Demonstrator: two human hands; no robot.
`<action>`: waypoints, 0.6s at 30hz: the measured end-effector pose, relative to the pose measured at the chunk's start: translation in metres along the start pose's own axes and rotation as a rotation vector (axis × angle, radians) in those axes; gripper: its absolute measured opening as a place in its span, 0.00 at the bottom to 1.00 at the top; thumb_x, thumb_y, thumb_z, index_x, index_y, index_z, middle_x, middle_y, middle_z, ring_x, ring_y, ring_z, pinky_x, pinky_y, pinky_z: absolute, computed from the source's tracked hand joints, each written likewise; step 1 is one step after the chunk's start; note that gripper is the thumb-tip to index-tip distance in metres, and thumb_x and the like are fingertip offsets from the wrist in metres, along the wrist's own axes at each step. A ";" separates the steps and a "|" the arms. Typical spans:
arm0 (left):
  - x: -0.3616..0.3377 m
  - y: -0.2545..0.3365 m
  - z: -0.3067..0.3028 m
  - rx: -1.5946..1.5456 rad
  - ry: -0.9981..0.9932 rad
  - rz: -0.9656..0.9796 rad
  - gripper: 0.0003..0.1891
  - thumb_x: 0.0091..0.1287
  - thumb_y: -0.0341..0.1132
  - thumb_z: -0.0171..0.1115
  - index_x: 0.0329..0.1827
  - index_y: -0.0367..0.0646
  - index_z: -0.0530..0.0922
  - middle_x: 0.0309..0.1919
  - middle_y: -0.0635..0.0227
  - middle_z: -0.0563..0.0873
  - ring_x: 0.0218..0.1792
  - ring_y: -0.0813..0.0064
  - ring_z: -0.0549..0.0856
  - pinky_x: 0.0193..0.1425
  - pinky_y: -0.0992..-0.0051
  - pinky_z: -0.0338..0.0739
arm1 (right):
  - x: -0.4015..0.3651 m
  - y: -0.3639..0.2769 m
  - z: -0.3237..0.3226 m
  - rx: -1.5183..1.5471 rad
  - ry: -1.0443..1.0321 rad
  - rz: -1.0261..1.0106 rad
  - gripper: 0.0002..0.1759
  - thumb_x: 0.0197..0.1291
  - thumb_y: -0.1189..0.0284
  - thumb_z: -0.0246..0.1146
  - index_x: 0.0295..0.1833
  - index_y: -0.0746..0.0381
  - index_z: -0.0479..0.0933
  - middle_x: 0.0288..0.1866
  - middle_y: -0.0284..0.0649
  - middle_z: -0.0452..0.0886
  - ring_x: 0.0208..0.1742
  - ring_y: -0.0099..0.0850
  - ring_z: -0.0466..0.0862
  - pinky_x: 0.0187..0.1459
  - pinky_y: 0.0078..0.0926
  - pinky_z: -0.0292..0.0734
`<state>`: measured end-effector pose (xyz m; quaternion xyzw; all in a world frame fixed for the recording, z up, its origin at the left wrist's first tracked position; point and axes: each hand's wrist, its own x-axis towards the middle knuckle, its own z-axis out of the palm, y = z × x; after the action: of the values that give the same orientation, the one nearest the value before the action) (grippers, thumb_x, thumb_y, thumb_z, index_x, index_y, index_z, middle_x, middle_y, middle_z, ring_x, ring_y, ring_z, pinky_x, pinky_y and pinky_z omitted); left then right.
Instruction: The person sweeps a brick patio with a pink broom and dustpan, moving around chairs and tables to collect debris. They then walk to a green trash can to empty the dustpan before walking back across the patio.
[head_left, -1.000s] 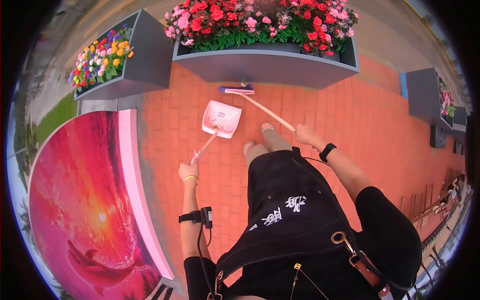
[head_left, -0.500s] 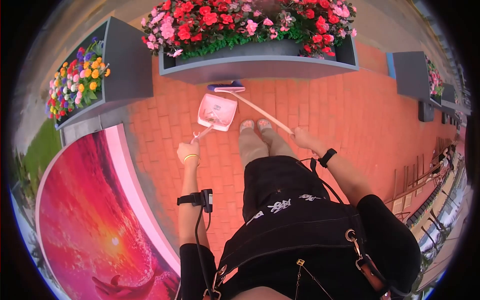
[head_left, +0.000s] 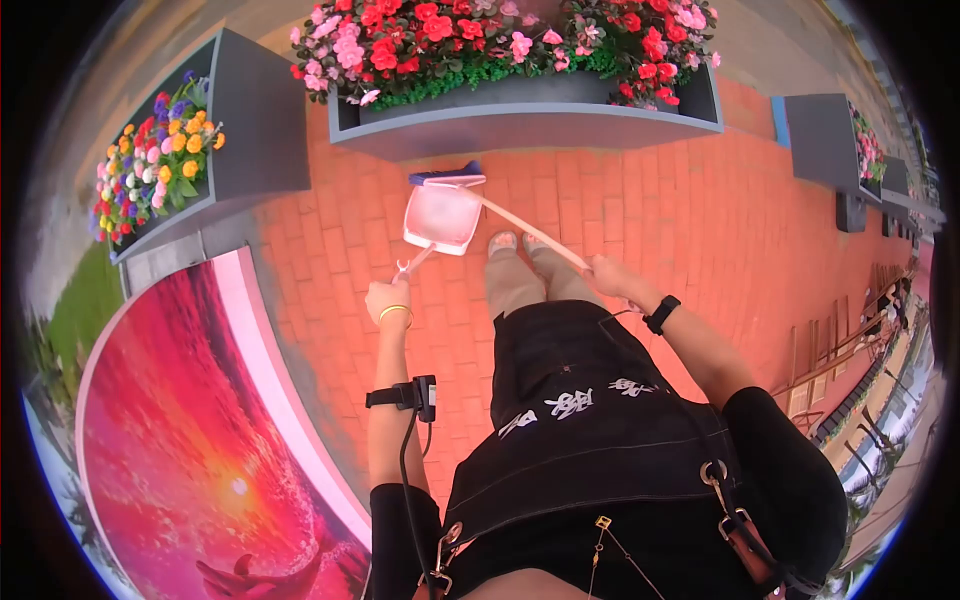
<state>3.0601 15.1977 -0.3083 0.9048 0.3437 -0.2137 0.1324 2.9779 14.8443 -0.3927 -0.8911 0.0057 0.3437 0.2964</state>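
My left hand (head_left: pixel 387 298) is closed around the handle of a pink dustpan (head_left: pixel 440 222), which lies on the brick paving ahead of my feet. My right hand (head_left: pixel 612 276) grips the pale pink stick of a broom (head_left: pixel 530 230). The broom's head, with dark blue bristles, sits at the far edge of the dustpan and seems to meet it or overlap it. Inside the pan the surface looks smeared, so I cannot make out its contents.
A long grey planter (head_left: pixel 530 130) of red and pink flowers stands just beyond the broom. Another grey planter (head_left: pixel 255 120) is at the left, above a curved sunset-printed panel (head_left: pixel 190 400). More planters (head_left: pixel 820 140) line the right. Orange brick paving (head_left: pixel 690 220) spreads around my feet.
The dustpan has moved slightly up and right, and the broom head has shifted slightly left to its far edge. Debris visible in the pan earlier no longer shows clearly.
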 end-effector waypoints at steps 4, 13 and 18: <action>0.003 -0.012 0.010 0.033 0.008 -0.011 0.18 0.48 0.46 0.58 0.32 0.40 0.81 0.25 0.48 0.80 0.31 0.55 0.81 0.36 0.64 0.75 | -0.036 0.005 -0.015 0.456 -0.347 0.242 0.14 0.56 0.68 0.51 0.38 0.69 0.72 0.17 0.42 0.72 0.13 0.29 0.72 0.14 0.27 0.68; -0.038 -0.018 0.020 -0.095 -0.116 0.091 0.12 0.49 0.42 0.56 0.29 0.44 0.81 0.27 0.51 0.81 0.32 0.55 0.81 0.38 0.63 0.75 | -0.142 -0.008 -0.052 0.452 -0.208 0.360 0.13 0.58 0.70 0.50 0.44 0.65 0.72 0.15 0.28 0.62 0.13 0.17 0.62 0.12 0.16 0.57; -0.084 -0.001 0.019 0.024 -0.172 0.276 0.15 0.48 0.45 0.57 0.34 0.47 0.81 0.23 0.51 0.79 0.30 0.54 0.80 0.36 0.63 0.75 | -0.182 0.054 -0.027 0.491 -0.042 0.382 0.12 0.58 0.70 0.49 0.42 0.66 0.71 0.15 0.29 0.63 0.11 0.17 0.62 0.10 0.16 0.56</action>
<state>2.9972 15.1437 -0.2852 0.9233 0.2013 -0.2740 0.1787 2.8436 14.7503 -0.2934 -0.7682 0.2500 0.3999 0.4329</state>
